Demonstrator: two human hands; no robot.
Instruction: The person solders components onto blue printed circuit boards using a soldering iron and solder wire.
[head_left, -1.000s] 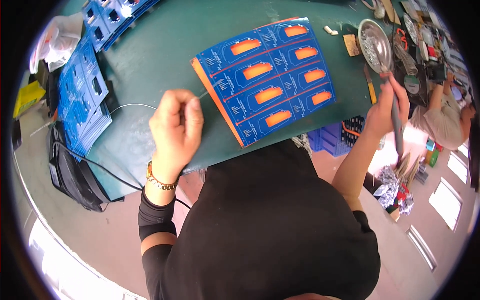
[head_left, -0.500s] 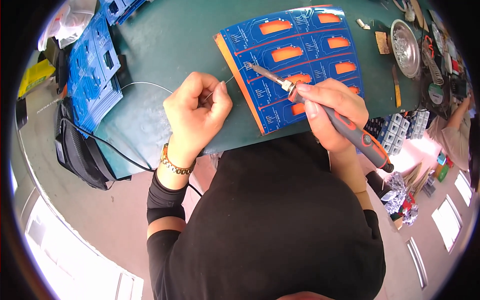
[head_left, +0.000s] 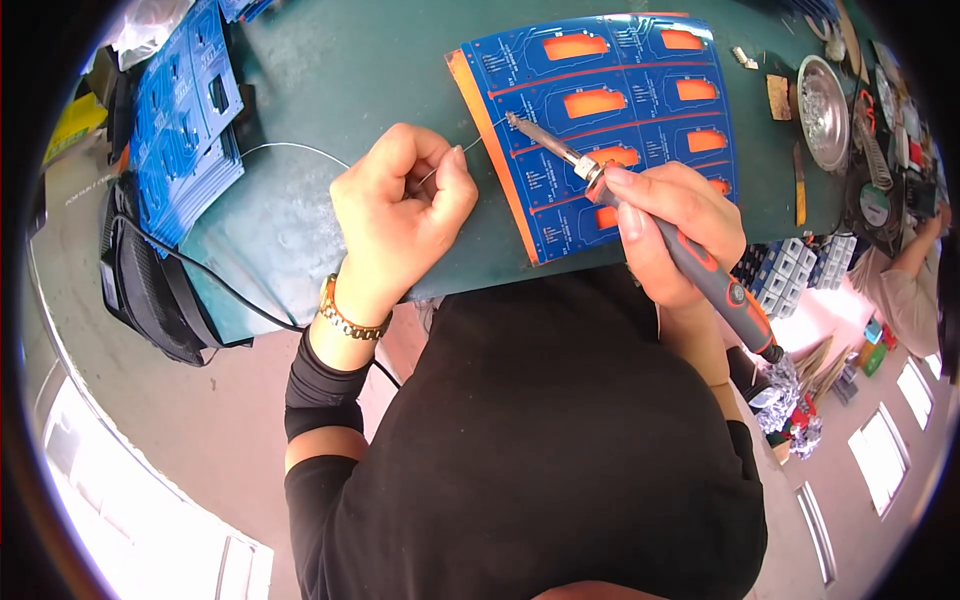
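Observation:
My right hand (head_left: 672,225) grips the grey and orange handle of a soldering iron (head_left: 722,296). The iron slants up and left, its tip over a row of pads near the left edge of a blue circuit board panel (head_left: 655,125) with several cut-outs. An orange backing (head_left: 487,130) lies under the panel and shows along its left side and through the openings. My left hand (head_left: 402,200) is closed, thumb against curled fingers, on thin solder wire (head_left: 300,149). The wire's free end reaches toward the iron's tip; whether it touches is too small to tell.
Stacked blue circuit boards (head_left: 188,150) stand at the table's left, beside a black mesh-sided case (head_left: 150,290) and a black cable. To the right lie a metal dish (head_left: 823,112), a brown sponge piece (head_left: 778,97) and a yellow-handled tool (head_left: 800,190). Another person's arm (head_left: 915,250) shows far right.
The view has shifted slightly, so the panel sits a little farther right. My left hand and the wire have moved closer to the iron's tip. Both grips are unchanged.

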